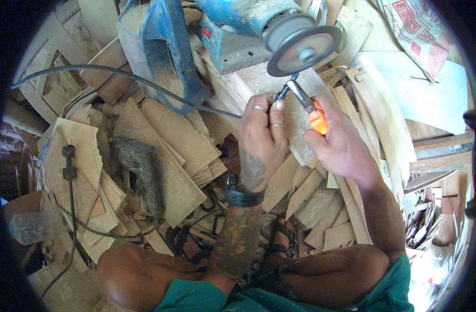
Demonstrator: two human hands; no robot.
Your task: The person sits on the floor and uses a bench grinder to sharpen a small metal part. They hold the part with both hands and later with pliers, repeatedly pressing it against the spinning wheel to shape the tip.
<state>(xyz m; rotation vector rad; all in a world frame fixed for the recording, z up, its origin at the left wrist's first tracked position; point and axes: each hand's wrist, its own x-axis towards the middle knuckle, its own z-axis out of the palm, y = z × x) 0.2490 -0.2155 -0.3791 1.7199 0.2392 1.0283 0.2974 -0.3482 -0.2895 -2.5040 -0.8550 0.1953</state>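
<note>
Pinching a slim dark piece (282,93), the left hand (261,125) has its fingers closed around the lower part, two of them wearing plain metal rings. The piece sits just below the grinding wheel (303,52), tip upward. The right hand (344,140) is clenched on pliers (317,118): orange grips, bright metal head angled up to the left, meeting the piece near its tip. Firmness of that bite: cannot tell at this size.

Materials: wheel grey, round, flat-faced with a raised hub; blue machine housing (233,49) scuffed and dusty, with a red switch. Blue metal frame (157,57) beside it, thickly powdered.

Edges: wheel rim close above both tool and piece; narrow gap between the two hands, showing a pale layered board (300,140) beneath. A black cable (144,80) sweeps in from the left to the left hand; any join with the piece is hidden.

Surroundings: floor littered with wooden offcuts (160,156), thin, square-cut or splintered. On them, left, lies a dust-coated power tool (144,171); farther out, a clear plastic bottle (32,228). At right, a pale sheet (430,96) carries a printed bag (417,34).
</note>
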